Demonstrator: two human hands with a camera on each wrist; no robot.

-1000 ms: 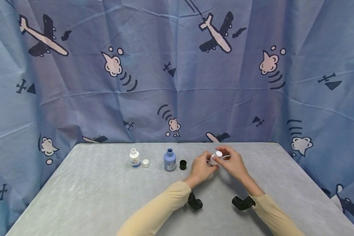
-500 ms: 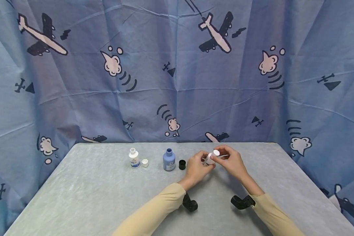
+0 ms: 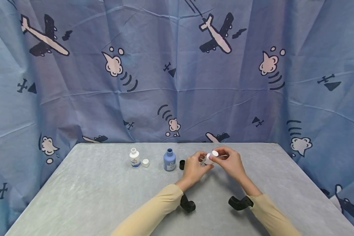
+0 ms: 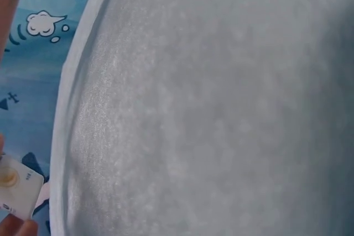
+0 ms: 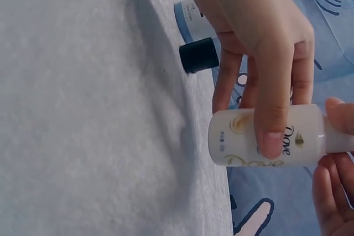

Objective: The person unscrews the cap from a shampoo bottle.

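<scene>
My left hand (image 3: 193,168) holds the body of a small white Dove bottle (image 5: 243,136), its thumb lying across the label in the right wrist view. With thumb and fingers, my right hand (image 3: 230,162) pinches the white cap (image 3: 214,153) at the bottle's top. The bottle is tilted and held above the table, its cap end toward my right hand. Only a corner of the bottle (image 4: 19,186) shows at the lower left of the left wrist view. Just left of my left hand, a black cap (image 3: 182,165) rests on the table.
An uncapped blue bottle (image 3: 169,160) stands left of the black cap. Farther left are an uncapped white bottle (image 3: 135,159) and a white cap (image 3: 146,163). The pale table (image 3: 85,190) ends at a blue patterned curtain (image 3: 147,108).
Both hands have shifted slightly left with the bottle, the left hand more. The right hand's fingers stay at the cap. The things on the table have not moved.
</scene>
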